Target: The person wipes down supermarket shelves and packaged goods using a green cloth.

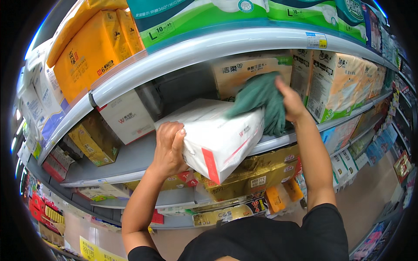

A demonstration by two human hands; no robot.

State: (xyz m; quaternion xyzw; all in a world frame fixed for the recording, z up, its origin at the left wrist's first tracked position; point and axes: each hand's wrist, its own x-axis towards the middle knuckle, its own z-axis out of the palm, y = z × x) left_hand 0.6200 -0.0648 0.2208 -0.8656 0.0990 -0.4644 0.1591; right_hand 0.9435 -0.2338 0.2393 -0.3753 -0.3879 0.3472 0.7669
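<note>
My left hand point(169, 148) grips the near left end of a white package point(218, 130) with red marks. The package is tilted, its near corner jutting out over the front edge of a grey shelf point(140, 156). In my right hand point(290, 101) is a green cloth point(258, 94), bunched and blurred. Part of the cloth lies against the package's top and right side, and folds of it hang down by the shelf edge. Behind the cloth stands a peach-coloured tissue pack point(251, 71). The far end of the white package reaches back into the shelf.
A similar white package point(127, 115) and a gold box point(94, 138) stand left on the same shelf. More tissue packs point(339, 84) line its right side. The upper shelf's white front edge point(228, 42) curves overhead, carrying orange packs point(94, 55) and green packs point(202, 19). Gold packs point(254, 173) sit below.
</note>
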